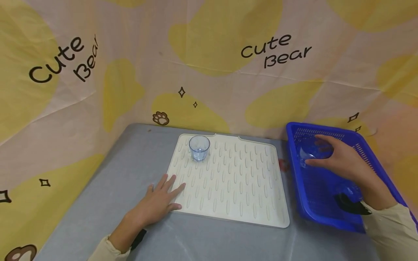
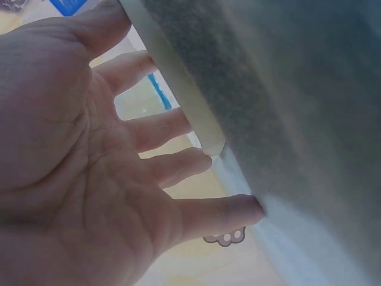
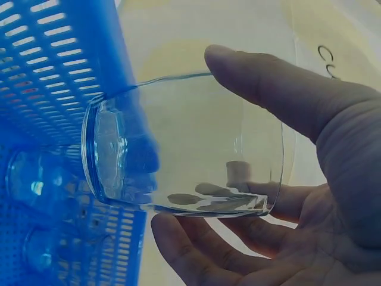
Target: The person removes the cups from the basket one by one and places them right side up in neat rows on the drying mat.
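Note:
My right hand [image 1: 349,163] holds a clear glass [image 3: 196,143] between thumb and fingers, over the blue basket [image 1: 301,195]. In the right wrist view the glass lies sideways, its thick base toward the basket wall. On the left, my left hand [image 1: 156,203] rests with spread fingers on the left edge of the cream drying mat [image 1: 228,177]. The left wrist view shows those fingertips [image 2: 178,122] touching the mat's rim from the side. Near the mat's back left corner another clear glass [image 1: 199,148] stands upright.
More glasses [image 3: 38,179] sit inside the basket; in the head view one glass [image 1: 349,190] shows beside the right wrist. The grey table [image 1: 130,159] extends left and in front of the mat. Behind hangs a yellow and pink cloth [image 1: 222,90] with printed lettering.

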A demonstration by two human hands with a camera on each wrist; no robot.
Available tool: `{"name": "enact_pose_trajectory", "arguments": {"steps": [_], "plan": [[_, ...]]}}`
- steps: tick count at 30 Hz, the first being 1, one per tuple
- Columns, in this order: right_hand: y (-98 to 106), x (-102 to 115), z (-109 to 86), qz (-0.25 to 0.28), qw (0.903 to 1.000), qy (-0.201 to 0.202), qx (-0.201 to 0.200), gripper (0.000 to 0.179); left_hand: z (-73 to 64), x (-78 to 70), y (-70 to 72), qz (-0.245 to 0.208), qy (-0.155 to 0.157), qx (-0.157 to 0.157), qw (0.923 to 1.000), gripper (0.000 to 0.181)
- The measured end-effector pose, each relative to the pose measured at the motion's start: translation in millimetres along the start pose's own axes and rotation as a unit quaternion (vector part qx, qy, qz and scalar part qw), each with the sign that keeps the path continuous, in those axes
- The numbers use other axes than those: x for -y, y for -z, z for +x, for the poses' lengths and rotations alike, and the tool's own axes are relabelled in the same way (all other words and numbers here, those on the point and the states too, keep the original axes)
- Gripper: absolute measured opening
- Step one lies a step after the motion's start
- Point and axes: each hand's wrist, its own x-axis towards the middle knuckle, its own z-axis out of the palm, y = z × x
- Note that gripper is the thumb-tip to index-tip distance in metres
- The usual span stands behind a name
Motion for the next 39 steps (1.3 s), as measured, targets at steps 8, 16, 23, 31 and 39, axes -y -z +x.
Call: {"name": "enact_pose_trajectory", "arguments": {"steps": [8,16,23,31,39], "plan": [[6,12,5.8,-0.019,0.9998,0.001,-0.01,0.094,1.8,2.1,-1.7,0.008,-0.003,-0.002,1.0,0.067],[0,37,13.9,-0.011,0.9998,-0.013,0.014,0.099,3.3,0.7,-1.7,0.006,0.006,0.006,0.9999,0.068],[-24,68,24.2,0.02,0.9994,0.009,0.026,0.099,2.3,1.6,-2.5,0.005,0.01,0.008,0.9999,0.068],[-47,96,38.4,0.09,0.9941,0.034,0.051,0.094,2.0,1.7,-1.4,-0.003,0.007,0.003,1.0,0.068],[-77,110,55.9,0.103,0.9913,0.074,0.035,0.09,3.0,3.5,-4.3,0.003,0.004,0.003,1.0,0.068]]}}
